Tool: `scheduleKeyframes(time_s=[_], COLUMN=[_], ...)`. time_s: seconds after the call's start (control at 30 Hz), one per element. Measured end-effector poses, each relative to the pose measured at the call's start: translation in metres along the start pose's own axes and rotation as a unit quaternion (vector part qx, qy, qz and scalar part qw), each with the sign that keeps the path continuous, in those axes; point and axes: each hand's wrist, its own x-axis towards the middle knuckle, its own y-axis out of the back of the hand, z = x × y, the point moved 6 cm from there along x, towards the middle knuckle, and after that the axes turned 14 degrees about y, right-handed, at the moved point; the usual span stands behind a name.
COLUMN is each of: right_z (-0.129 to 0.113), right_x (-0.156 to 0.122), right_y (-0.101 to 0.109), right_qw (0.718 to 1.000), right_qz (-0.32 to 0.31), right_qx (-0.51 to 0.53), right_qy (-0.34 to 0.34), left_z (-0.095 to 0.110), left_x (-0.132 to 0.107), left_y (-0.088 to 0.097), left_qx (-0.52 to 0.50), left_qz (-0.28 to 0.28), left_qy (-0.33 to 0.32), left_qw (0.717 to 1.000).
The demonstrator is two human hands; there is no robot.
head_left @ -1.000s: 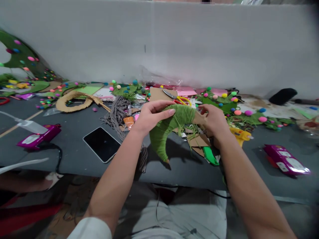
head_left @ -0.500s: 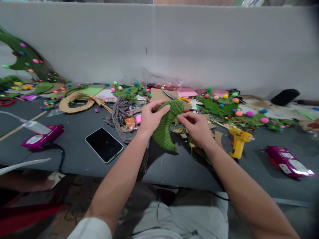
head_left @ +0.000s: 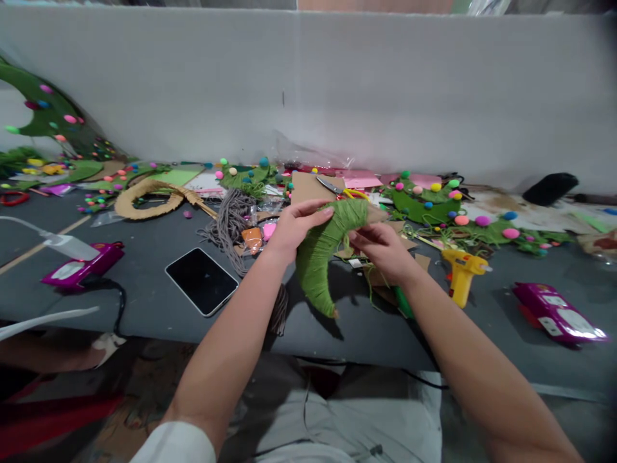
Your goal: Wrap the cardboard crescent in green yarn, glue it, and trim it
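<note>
A crescent wrapped in green yarn (head_left: 321,257) is held above the grey table, its lower tip pointing down toward me. Bare cardboard shows at its upper right end. My left hand (head_left: 296,228) grips the crescent's outer upper edge, thumb on the front. At the inner curve, my right hand (head_left: 380,247) is closed, with the fingertips pinched by the wrapped yarn near the bare end. A bit of loose green yarn shows at those fingertips. Scissors with yellow handles (head_left: 344,191) lie behind the crescent on a piece of cardboard (head_left: 308,184).
A phone (head_left: 201,281) and grey yarn (head_left: 231,222) lie left of my hands. To the right are a yellow glue gun (head_left: 463,273) and a purple power strip (head_left: 556,312). Another purple power strip (head_left: 80,263) sits far left. Pom-pom-covered green crescents (head_left: 424,206) line the back wall.
The crescent has tilted and come slightly lower and nearer, its lower tip dropping. My right hand has shifted right and a little down along the inner curve; my left hand keeps its hold.
</note>
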Motion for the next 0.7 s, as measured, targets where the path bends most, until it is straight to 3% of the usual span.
scheduleKeyframes(time_s=[0.13, 0.27, 0.47, 0.6, 0.7], right_z=[-0.006, -0.005, 0.003, -0.005, -0.015], right_x=[-0.003, -0.007, -0.012, -0.008, -0.004], right_y=[0.004, 0.001, 0.001, -0.002, 0.001], right_qw=[0.998, 0.991, 0.982, 0.987, 0.999], right_qz=[-0.057, -0.121, -0.091, -0.077, -0.022], right_qx=[-0.034, 0.045, 0.097, 0.116, 0.048], right_qy=[0.0, -0.047, -0.133, -0.076, -0.006], left_z=[-0.002, 0.004, 0.002, -0.006, -0.016], left_x=[-0.006, -0.013, -0.016, -0.011, -0.005], left_y=[-0.011, -0.018, -0.021, -0.021, -0.023], left_qx=[0.048, 0.127, 0.132, 0.021, -0.051], left_qz=[-0.069, -0.107, -0.14, -0.145, -0.136], left_qy=[0.026, -0.012, 0.002, 0.039, 0.091], left_qw=[0.996, 0.986, 0.981, 0.989, 0.985])
